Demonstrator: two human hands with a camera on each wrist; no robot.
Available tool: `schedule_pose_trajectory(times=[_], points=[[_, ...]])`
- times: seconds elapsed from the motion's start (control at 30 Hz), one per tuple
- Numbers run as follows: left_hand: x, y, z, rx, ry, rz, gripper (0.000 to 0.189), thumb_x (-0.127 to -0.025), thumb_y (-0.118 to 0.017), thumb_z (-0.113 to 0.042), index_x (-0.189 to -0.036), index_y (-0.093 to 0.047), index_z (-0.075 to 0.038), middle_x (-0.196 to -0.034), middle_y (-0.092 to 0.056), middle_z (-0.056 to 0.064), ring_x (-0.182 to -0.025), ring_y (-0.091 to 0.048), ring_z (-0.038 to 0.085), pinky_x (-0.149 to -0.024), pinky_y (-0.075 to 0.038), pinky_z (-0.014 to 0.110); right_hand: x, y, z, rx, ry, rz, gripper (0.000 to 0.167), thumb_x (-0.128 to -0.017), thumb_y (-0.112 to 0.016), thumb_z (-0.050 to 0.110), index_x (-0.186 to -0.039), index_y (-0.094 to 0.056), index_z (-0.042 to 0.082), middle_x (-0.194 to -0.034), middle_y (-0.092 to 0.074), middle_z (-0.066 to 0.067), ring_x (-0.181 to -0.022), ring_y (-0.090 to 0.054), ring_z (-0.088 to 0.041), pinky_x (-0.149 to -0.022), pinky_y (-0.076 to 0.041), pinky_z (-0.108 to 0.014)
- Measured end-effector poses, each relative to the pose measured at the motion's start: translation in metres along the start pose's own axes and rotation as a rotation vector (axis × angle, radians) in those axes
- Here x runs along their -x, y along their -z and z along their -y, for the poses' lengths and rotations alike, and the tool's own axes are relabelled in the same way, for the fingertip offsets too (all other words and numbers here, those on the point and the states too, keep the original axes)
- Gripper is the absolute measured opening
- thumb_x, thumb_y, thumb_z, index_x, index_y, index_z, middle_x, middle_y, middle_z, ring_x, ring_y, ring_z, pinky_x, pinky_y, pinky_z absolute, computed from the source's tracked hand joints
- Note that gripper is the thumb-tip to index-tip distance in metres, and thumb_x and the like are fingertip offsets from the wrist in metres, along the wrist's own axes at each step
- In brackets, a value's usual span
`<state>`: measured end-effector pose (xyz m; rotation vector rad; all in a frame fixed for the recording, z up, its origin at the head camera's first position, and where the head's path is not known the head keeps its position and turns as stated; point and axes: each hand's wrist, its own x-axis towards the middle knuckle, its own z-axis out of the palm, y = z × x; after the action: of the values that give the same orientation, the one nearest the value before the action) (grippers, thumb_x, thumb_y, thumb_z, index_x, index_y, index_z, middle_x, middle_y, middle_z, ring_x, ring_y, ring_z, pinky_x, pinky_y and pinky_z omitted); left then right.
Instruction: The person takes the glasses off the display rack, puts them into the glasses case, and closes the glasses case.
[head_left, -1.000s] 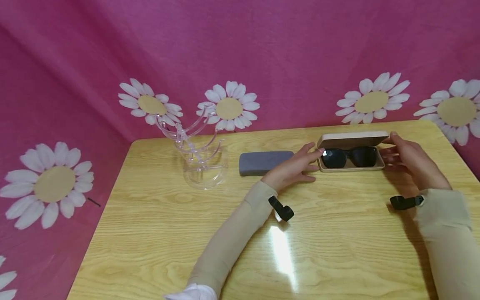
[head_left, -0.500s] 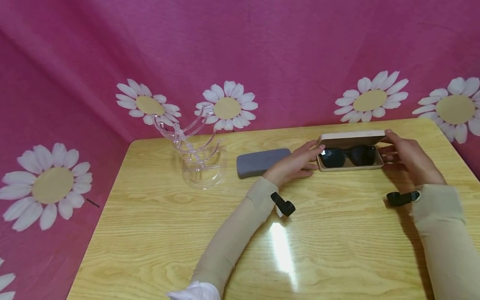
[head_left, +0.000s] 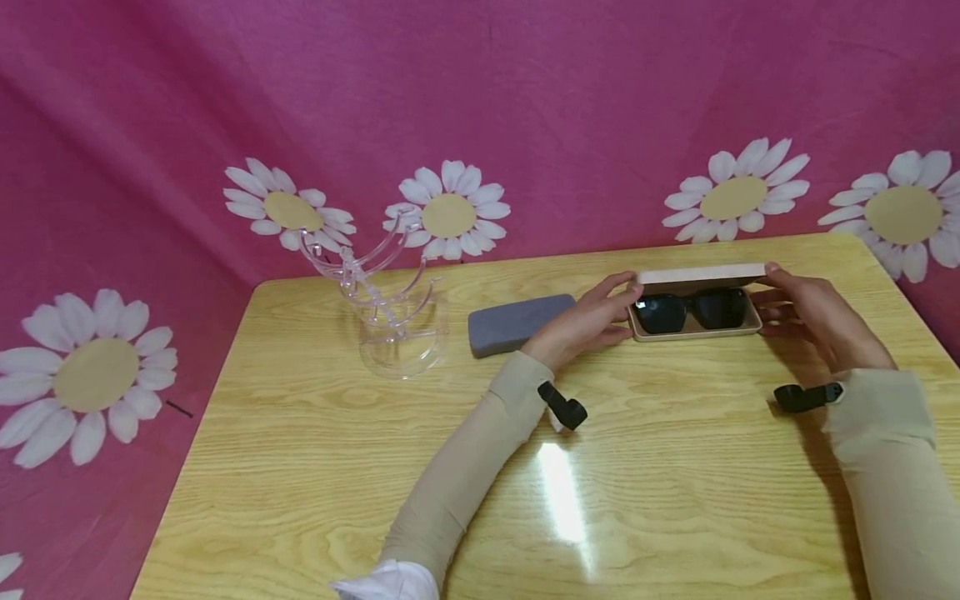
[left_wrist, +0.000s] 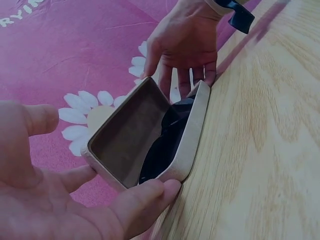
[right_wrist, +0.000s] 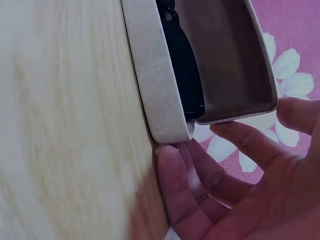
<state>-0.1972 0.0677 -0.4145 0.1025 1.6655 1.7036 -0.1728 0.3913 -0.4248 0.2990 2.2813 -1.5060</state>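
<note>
A beige hard glasses case [head_left: 701, 273] lies partly open on the table, its hinge at the back and its lid tilted over the base. Inside it rests a pair of dark sunglasses [head_left: 690, 310]. My left hand [head_left: 581, 323] touches the case's left end; in the left wrist view one finger meets the lid and others meet the base. At the other end, my right hand [head_left: 821, 317] touches the lid's corner with thumb and a finger, while the remaining fingers rest by the base. Neither hand curls round the case. A closed grey glasses case [head_left: 513, 323] lies beside my left hand.
A clear tiered glasses stand [head_left: 401, 333] stands at the left of the wooden table [head_left: 337, 467]. Behind the table's far edge hangs a pink cloth [head_left: 562, 125] printed with daisies. Light glares off the table's middle.
The beige case's lid has tilted down, narrowing the gap over the sunglasses. The grey case has turned slightly beside my left hand. Both hands stay at the case's ends.
</note>
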Motion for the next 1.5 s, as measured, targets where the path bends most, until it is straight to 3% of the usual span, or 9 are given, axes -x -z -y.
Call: schedule_pose_trajectory(times=[0.2, 0.3, 0.4, 0.5, 0.8, 1.03, 1.2, 1.3, 1.5], points=[[0.002, -0.001, -0.001, 0.005, -0.022, -0.031, 0.053, -0.111, -0.05, -0.039, -0.161, -0.04, -0.025, -0.167, -0.036, 0.013, -0.151, -0.042, 0.032, -0.117, -0.05, 0.045, 0.001, 0.0, -0.003, 0.047, 0.032, 0.015, 0.068, -0.105, -0.037, 0.064, -0.153, -0.045, 0.017, -0.098, -0.063, 0.037, -0.092, -0.064, 0.011, -0.079, -0.057, -0.014], [0.003, -0.002, -0.001, 0.019, -0.028, -0.04, 0.05, -0.111, -0.051, -0.037, -0.158, -0.044, -0.024, -0.167, -0.037, 0.009, -0.151, -0.042, 0.032, -0.117, -0.05, 0.045, 0.002, 0.002, -0.005, -0.006, 0.047, 0.035, 0.048, -0.108, -0.039, 0.058, -0.142, -0.057, 0.028, -0.099, -0.066, 0.036, -0.092, -0.066, 0.01, -0.078, -0.059, -0.014], [0.003, -0.002, 0.0, 0.026, -0.029, -0.046, 0.046, -0.11, -0.052, -0.036, -0.154, -0.049, -0.023, -0.165, -0.039, 0.007, -0.151, -0.043, 0.031, -0.117, -0.05, 0.044, 0.003, 0.004, -0.006, -0.081, 0.047, 0.054, 0.024, -0.11, -0.043, 0.049, -0.114, -0.066, 0.046, -0.099, -0.07, 0.031, -0.091, -0.067, 0.006, -0.077, -0.06, -0.016], [0.003, -0.002, 0.001, 0.03, -0.033, -0.046, 0.044, -0.11, -0.052, -0.036, -0.152, -0.051, -0.022, -0.165, -0.04, 0.007, -0.15, -0.043, 0.031, -0.118, -0.049, 0.043, 0.003, 0.005, -0.007, -0.113, 0.045, 0.063, 0.026, -0.11, -0.045, 0.045, -0.1, -0.068, 0.052, -0.098, -0.072, 0.028, -0.09, -0.068, 0.004, -0.076, -0.06, -0.016], [0.004, -0.002, 0.003, 0.032, -0.043, -0.044, 0.037, -0.111, -0.052, -0.034, -0.143, -0.057, -0.018, -0.159, -0.047, 0.011, -0.147, -0.049, 0.031, -0.117, -0.05, 0.043, 0.004, 0.01, -0.013, -0.216, 0.049, 0.107, 0.028, -0.11, -0.05, 0.036, -0.1, -0.074, 0.047, -0.099, -0.074, 0.024, -0.09, -0.07, 0.004, -0.076, -0.061, -0.016], [0.004, -0.002, 0.003, 0.019, -0.034, -0.028, 0.039, -0.111, -0.052, -0.037, -0.141, -0.056, -0.013, -0.146, -0.058, 0.013, -0.143, -0.054, 0.029, -0.118, -0.049, 0.043, 0.004, 0.017, -0.021, -0.324, 0.02, 0.143, 0.026, -0.108, -0.057, 0.026, -0.111, -0.077, 0.041, -0.104, -0.076, 0.019, -0.093, -0.073, -0.003, -0.079, -0.063, -0.02], [0.006, -0.001, 0.004, -0.09, -0.019, 0.014, 0.05, -0.11, -0.049, -0.045, -0.12, -0.064, 0.002, -0.128, -0.064, 0.014, -0.131, -0.057, 0.024, -0.113, -0.049, 0.037, 0.002, 0.017, -0.027, -0.3, 0.003, 0.129, 0.028, -0.105, -0.063, 0.019, -0.117, -0.075, 0.042, -0.107, -0.072, 0.027, -0.097, -0.073, 0.001, -0.082, -0.062, -0.019], [0.007, 0.0, 0.005, -0.123, -0.02, 0.02, 0.055, -0.109, -0.049, -0.048, -0.108, -0.066, 0.005, -0.118, -0.065, 0.013, -0.124, -0.058, 0.018, -0.106, -0.049, 0.033, 0.001, 0.016, -0.027, -0.281, -0.006, 0.136, 0.029, -0.105, -0.063, 0.018, -0.112, -0.076, 0.043, -0.107, -0.073, 0.027, -0.097, -0.073, 0.003, -0.082, -0.062, -0.018], [0.008, 0.002, 0.006, -0.104, -0.043, 0.036, 0.055, -0.11, -0.049, -0.047, -0.11, -0.064, 0.005, -0.117, -0.064, 0.016, -0.11, -0.056, 0.014, -0.098, -0.046, 0.031, 0.001, 0.016, -0.024, -0.242, -0.033, 0.119, 0.026, -0.105, -0.064, 0.024, -0.11, -0.076, 0.047, -0.105, -0.071, 0.03, -0.096, -0.071, 0.004, -0.083, -0.062, -0.018]])
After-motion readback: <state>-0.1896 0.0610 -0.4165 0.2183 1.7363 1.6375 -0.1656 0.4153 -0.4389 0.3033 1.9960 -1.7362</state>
